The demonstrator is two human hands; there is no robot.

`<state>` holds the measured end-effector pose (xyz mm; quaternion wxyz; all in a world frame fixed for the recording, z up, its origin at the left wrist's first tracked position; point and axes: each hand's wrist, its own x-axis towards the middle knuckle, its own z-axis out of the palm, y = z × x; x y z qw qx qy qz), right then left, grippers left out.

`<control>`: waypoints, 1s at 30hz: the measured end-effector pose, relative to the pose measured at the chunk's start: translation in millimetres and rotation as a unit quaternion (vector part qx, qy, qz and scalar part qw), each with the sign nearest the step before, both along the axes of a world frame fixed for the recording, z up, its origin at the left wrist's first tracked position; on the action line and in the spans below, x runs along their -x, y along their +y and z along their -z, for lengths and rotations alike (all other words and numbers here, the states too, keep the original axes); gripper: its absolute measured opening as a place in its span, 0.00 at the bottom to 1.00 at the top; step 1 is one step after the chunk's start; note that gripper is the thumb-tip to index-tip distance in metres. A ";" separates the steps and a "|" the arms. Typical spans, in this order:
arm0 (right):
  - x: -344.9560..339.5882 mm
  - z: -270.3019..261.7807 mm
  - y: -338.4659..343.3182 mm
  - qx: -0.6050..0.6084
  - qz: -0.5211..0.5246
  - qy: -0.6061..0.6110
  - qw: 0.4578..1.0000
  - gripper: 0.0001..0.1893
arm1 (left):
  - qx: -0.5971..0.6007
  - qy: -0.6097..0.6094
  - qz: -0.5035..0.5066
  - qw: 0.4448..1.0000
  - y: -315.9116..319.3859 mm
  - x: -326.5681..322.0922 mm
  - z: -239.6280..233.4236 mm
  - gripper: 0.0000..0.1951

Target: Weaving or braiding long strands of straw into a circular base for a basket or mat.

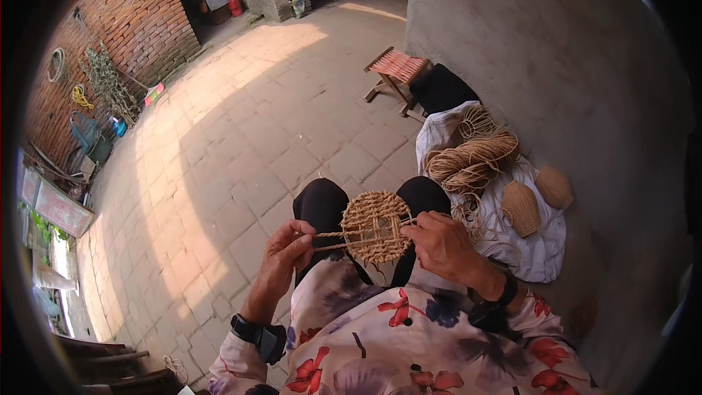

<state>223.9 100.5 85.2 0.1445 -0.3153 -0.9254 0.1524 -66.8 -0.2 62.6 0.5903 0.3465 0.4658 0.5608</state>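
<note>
A round piece of woven straw cord (375, 225), with gaps in its middle, is held up in front of my knees. My left hand (288, 249) is to its left, its thumb and fingers pinching two twisted cord strands (329, 241) that run into the weave. At the right edge of the disc, my right hand (441, 241) pinches the rim and a short bit of cord. Loose cord ends hang below the disc. The far side of the weave is hidden.
To the right, a white cloth (540, 258) bears a bundle of straw cord (474, 159) and two woven pieces (521, 208). A folding stool (397, 68) stands beyond, by a black cushion-like thing (443, 90) and a plastered wall (548, 66). Paving tiles (247, 164) cover the ground.
</note>
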 end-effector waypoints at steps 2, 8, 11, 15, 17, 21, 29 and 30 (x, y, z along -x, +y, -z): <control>13.1 -16.9 5.5 -0.058 -0.019 0.131 0.990 0.18 | -0.047 0.057 0.001 0.997 -13.5 1.5 -20.5 0.05; 78.4 -27.5 -6.4 0.164 -0.225 0.313 0.908 0.16 | -0.143 0.052 0.017 0.988 -15.8 -4.4 -75.2 0.08; 64.4 -23.1 -14.9 0.156 -0.148 0.357 0.909 0.13 | -0.107 -0.056 0.022 0.992 3.7 -14.6 -67.0 0.09; 33.6 -19.2 -8.9 0.058 -0.020 0.324 0.944 0.06 | -0.067 -0.010 -0.034 0.997 17.0 -24.1 -26.1 0.12; 26.9 -17.2 -5.7 0.091 0.038 0.314 0.944 0.03 | 0.001 0.020 -0.027 0.999 14.0 -19.5 -7.7 0.13; 23.6 -14.4 -3.7 0.172 0.106 0.285 0.937 0.04 | 0.105 0.043 0.060 0.992 0.9 -31.7 19.1 0.17; 35.3 -8.7 13.4 0.146 0.065 0.181 0.970 0.04 | 0.159 -0.098 0.183 0.965 14.7 -39.2 24.4 0.23; 37.3 -7.4 16.2 0.145 0.066 0.180 0.971 0.04 | 0.167 -0.146 0.173 0.960 17.1 -40.9 24.9 0.23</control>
